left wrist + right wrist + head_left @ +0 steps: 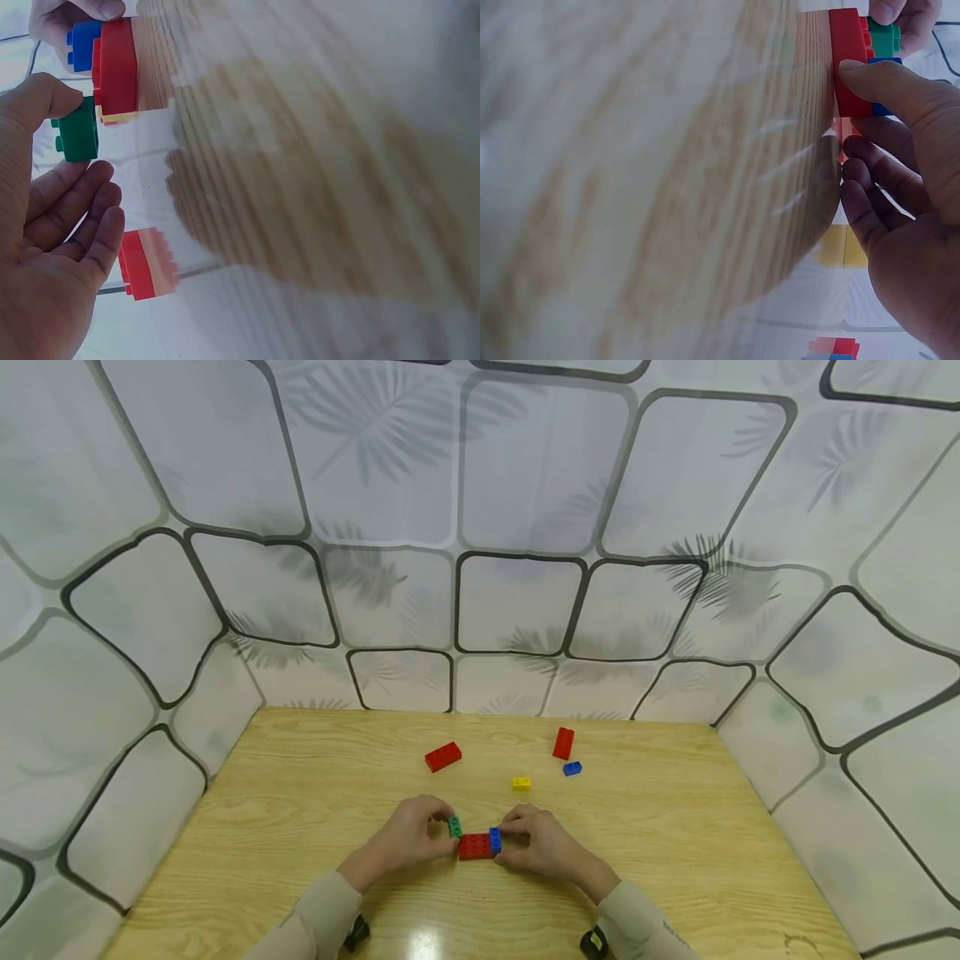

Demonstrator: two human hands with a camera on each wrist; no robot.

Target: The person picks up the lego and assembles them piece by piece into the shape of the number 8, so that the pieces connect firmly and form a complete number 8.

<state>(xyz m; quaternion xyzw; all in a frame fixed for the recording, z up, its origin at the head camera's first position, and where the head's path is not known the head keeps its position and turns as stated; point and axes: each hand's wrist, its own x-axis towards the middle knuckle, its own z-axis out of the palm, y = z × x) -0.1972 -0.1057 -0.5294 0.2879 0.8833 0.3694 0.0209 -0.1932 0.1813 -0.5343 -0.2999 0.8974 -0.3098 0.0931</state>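
Note:
A red building brick point(474, 847) lies on the wooden table between the hands, studs up. Across its right end sits a blue brick point(495, 840), pressed onto the studs. The right hand point(547, 843) holds this joined pair at the blue end, its thumb point(866, 79) on the near side and fingers at the far side. Between thumb and index finger, the left hand point(408, 833) pinches a small green brick point(79, 129) at its ends. That green brick is close to the red brick's left end, overlapping its studs in the right wrist view.
Farther back on the table lie a red brick point(443, 757) to the left, a yellow brick point(521, 784) near the middle, and another red brick point(564, 742) with a small blue brick point(572, 768) to the right. Patterned curtains point(517, 602) enclose the table's back and sides.

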